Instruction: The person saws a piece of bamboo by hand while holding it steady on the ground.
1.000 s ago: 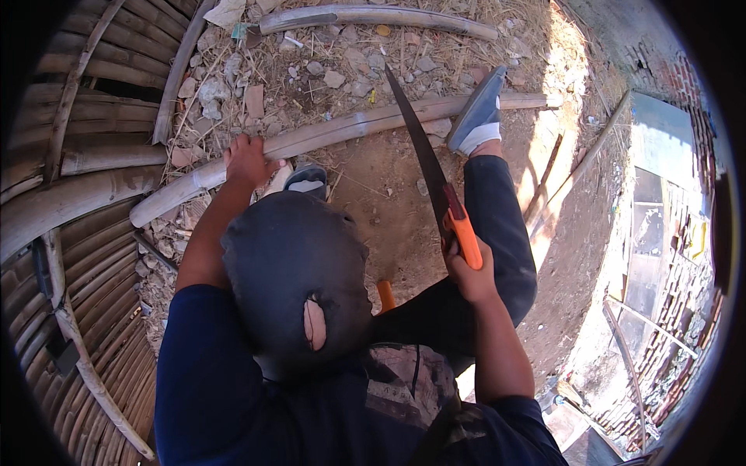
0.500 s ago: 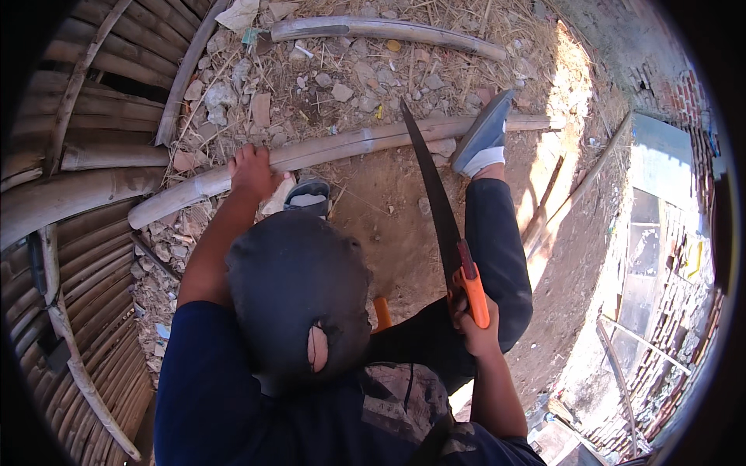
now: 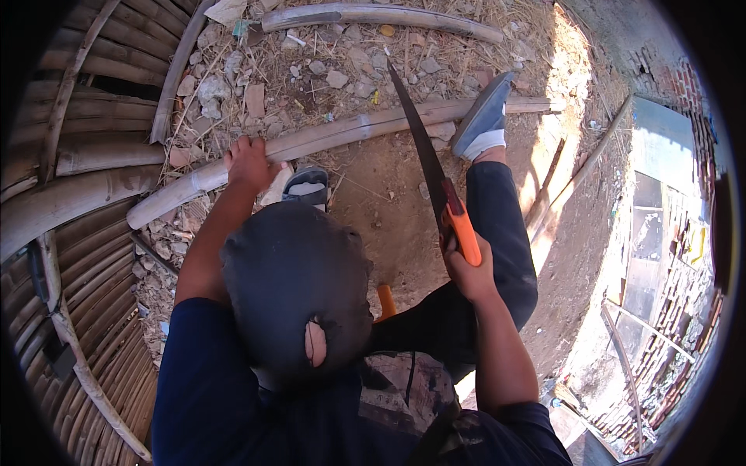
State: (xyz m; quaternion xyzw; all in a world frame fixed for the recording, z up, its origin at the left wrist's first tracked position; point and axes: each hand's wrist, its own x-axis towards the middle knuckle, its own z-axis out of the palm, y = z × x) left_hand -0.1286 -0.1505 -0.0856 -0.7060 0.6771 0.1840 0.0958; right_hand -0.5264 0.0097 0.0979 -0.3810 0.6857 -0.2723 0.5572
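Note:
A long bamboo pole (image 3: 318, 138) lies across the ground, running from the left to the far right. My left hand (image 3: 249, 161) is closed over it toward its left end, fingers across the top. In my right hand (image 3: 471, 262) is a handsaw (image 3: 420, 130), gripped by its orange handle. The dark blade points away from me and crosses over the pole in this view; whether its teeth touch cannot be made out. My right shoe (image 3: 483, 116) rests against the pole just right of the blade. The left shoe (image 3: 305, 188) is on its near side, close to my left hand.
A shorter bamboo piece (image 3: 381, 14) lies farther off among rubble and straw. Bamboo slat walls (image 3: 85, 303) stand at the left. A thin pole (image 3: 581, 186) and a brick wall (image 3: 653, 380) are at the right. An orange object (image 3: 386, 301), partly hidden, shows by my leg.
My right hand has pushed the saw forward, away from me, so its tip reaches farther past the pole. My left hand stays on the bamboo.

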